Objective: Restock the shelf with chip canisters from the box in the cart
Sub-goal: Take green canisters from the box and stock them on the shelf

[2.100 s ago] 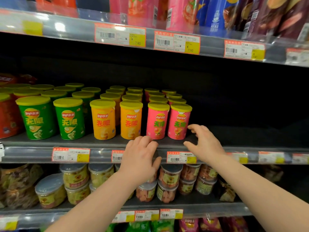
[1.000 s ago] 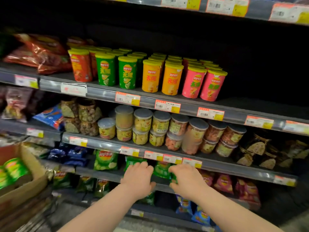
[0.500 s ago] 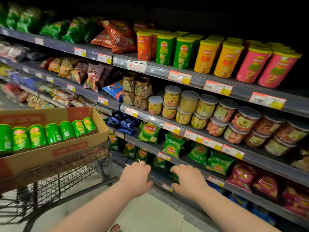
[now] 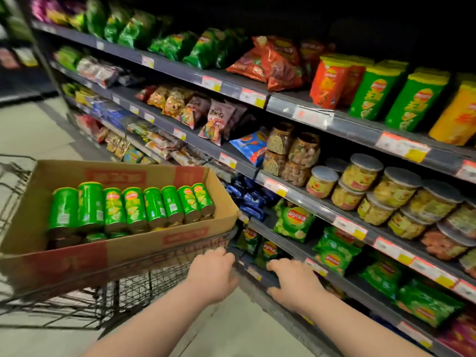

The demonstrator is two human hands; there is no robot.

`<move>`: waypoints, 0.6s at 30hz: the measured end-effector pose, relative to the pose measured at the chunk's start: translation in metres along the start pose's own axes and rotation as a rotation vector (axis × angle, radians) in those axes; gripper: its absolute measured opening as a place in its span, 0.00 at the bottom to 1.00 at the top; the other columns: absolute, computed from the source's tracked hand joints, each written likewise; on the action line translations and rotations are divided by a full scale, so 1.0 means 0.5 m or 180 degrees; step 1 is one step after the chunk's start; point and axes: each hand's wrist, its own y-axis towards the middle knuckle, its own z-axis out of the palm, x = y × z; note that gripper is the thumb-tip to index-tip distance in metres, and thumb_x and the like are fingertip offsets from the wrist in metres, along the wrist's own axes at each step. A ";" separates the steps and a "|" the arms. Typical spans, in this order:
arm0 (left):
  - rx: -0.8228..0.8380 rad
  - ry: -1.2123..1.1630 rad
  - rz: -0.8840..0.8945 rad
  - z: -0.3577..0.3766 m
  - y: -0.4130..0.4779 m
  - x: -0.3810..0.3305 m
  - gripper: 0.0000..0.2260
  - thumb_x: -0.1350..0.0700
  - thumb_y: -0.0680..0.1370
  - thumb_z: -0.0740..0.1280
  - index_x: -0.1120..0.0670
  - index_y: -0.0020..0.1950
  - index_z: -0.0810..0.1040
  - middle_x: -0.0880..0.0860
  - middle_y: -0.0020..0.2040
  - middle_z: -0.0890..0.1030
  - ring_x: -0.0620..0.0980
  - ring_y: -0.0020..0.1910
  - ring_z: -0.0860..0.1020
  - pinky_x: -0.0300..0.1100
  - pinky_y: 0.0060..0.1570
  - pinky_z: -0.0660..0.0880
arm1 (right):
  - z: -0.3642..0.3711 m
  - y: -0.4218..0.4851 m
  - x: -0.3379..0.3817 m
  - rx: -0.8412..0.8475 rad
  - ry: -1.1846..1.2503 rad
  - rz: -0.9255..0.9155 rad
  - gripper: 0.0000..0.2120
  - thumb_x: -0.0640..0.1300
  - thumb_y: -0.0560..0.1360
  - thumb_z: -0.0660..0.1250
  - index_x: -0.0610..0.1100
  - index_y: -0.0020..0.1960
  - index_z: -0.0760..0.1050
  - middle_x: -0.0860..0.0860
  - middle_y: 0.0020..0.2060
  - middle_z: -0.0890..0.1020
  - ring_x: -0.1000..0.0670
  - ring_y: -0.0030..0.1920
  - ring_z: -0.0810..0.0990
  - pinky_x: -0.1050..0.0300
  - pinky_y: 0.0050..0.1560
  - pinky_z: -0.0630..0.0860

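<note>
Eight green cylindrical chip canisters (image 4: 135, 206) are laid on their sides, side by side, as the top layer in an open brown cardboard box (image 4: 180, 237) printed with red. More green canisters are glimpsed beneath them. The box is carried on top of a black wire shopping cart (image 4: 123, 287), which is stood on the pale floor (image 4: 33, 130) just beside the dark grey metal shelving (image 4: 358, 130).

At the upper right of the shelving, upright yellow-lidded canisters are lined up: a red-orange canister (image 4: 329, 83), then green upright canisters (image 4: 373, 94), then an orange-yellow canister (image 4: 458, 117) at the frame's edge.

The left hand (image 4: 213, 273) is held palm down by the box's near right corner, fingertips close to the cart's rim; whether contact is made cannot be told. Its grip is loose, with the fingers gently curled, and nothing is held. The right hand (image 4: 293, 282) is spread palm down over the front edge of a low shelf, its grip slack and empty.

Clear plastic jars with grey lids (image 4: 363, 173) are stacked on the middle shelf, and green chip bags (image 4: 293, 220) are stood below them.
</note>
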 end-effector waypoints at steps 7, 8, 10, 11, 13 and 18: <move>-0.0107 -0.0070 -0.0471 -0.026 -0.005 0.263 0.20 0.43 0.76 0.60 0.53 0.62 0.70 0.54 0.61 0.72 0.57 0.62 0.71 0.50 0.57 0.71 | -0.029 0.178 0.218 0.0055 -0.0104 -0.0407 0.21 0.54 0.75 0.62 0.51 0.66 0.67 0.48 0.62 0.74 0.43 0.63 0.72 0.50 0.61 0.70; -0.0122 -0.0081 -0.0541 -0.030 -0.009 0.295 0.20 0.43 0.76 0.60 0.53 0.63 0.70 0.54 0.61 0.72 0.56 0.62 0.71 0.49 0.58 0.71 | -0.034 0.195 0.245 0.0065 -0.0125 -0.0474 0.21 0.53 0.75 0.62 0.51 0.67 0.67 0.48 0.63 0.74 0.43 0.63 0.71 0.50 0.61 0.70; -0.0143 -0.0139 -0.0683 -0.035 -0.016 0.351 0.21 0.43 0.76 0.60 0.52 0.65 0.70 0.53 0.62 0.72 0.55 0.62 0.71 0.49 0.59 0.70 | -0.042 0.225 0.291 0.0048 -0.0176 -0.0599 0.22 0.53 0.75 0.62 0.51 0.68 0.66 0.49 0.64 0.74 0.44 0.64 0.71 0.50 0.62 0.69; -0.0152 -0.0176 -0.0753 -0.035 -0.020 0.374 0.21 0.42 0.76 0.60 0.52 0.65 0.70 0.53 0.62 0.72 0.54 0.62 0.71 0.49 0.59 0.70 | -0.045 0.238 0.310 0.0049 -0.0211 -0.0661 0.23 0.53 0.75 0.62 0.51 0.69 0.66 0.49 0.64 0.74 0.44 0.65 0.71 0.50 0.63 0.69; -0.0170 -0.0240 -0.0866 -0.032 -0.024 0.410 0.22 0.42 0.76 0.60 0.51 0.66 0.69 0.52 0.63 0.72 0.54 0.62 0.71 0.49 0.59 0.71 | -0.051 0.264 0.341 0.0102 -0.0261 -0.0754 0.24 0.53 0.75 0.62 0.51 0.69 0.65 0.48 0.65 0.73 0.44 0.65 0.70 0.49 0.64 0.68; -0.0166 -0.0362 -0.1086 -0.023 -0.024 0.470 0.23 0.42 0.77 0.60 0.51 0.68 0.68 0.52 0.65 0.71 0.53 0.64 0.70 0.49 0.61 0.70 | -0.065 0.338 0.399 0.0167 -0.0397 -0.0931 0.24 0.54 0.75 0.62 0.50 0.69 0.66 0.48 0.65 0.73 0.44 0.65 0.71 0.49 0.64 0.68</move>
